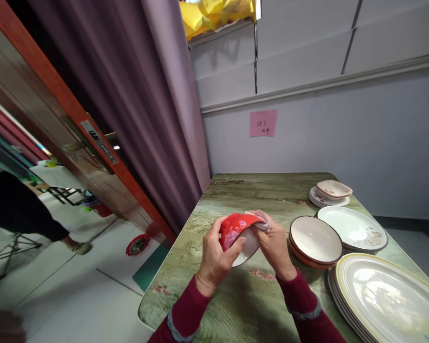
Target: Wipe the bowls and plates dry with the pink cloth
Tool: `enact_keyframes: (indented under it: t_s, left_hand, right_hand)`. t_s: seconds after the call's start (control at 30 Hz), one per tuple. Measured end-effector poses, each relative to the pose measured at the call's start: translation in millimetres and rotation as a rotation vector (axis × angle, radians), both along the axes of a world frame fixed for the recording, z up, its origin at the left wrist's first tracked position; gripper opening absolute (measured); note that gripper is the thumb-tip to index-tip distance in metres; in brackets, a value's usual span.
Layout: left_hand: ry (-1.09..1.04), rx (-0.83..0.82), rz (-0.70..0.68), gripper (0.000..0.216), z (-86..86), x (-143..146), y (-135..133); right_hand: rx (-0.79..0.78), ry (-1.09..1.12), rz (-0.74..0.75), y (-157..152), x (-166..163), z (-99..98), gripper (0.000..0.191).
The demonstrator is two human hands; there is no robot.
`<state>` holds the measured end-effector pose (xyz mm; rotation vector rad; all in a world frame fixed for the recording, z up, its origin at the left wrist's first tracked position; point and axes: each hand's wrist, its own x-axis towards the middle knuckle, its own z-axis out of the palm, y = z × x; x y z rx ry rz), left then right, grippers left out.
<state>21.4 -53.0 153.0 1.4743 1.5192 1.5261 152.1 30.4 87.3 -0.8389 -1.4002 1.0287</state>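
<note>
A red bowl with pink flowers outside and a white inside is held tilted above the table, its opening turned toward the lower right. My left hand is closed on its left side, the thumb over the rim. Around the right side of the rim my right hand presses a pale pink cloth, with the fingers partly inside the bowl. Close to my right hand stand stacked bowls, white inside with dark rims and orange-brown outside.
On the green wood-look table, oval plates are stacked front right, with white plates and small dishes behind. A curtain and door flank the left; beyond, a person's leg shows.
</note>
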Motion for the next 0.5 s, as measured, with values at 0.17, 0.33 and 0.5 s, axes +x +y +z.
enact_keyframes:
  t_s: [0.17,0.33,0.5]
  left_hand:
    - [-0.158,0.101,-0.056,0.058,-0.1,9,10]
    - [-0.178,0.228,-0.024,0.062,-22.1,14,25]
    - [0.011,0.216,-0.069,0.065,-49.3,-5,39]
  right_hand:
    - [-0.313,0.455,0.037,-6,-16,4.9,0.041]
    - [-0.638,0.745,0.135,-11,-30,0.6,0.051]
    - [-0.704,0.625,0.089,-5,-30,-12.4,0.051]
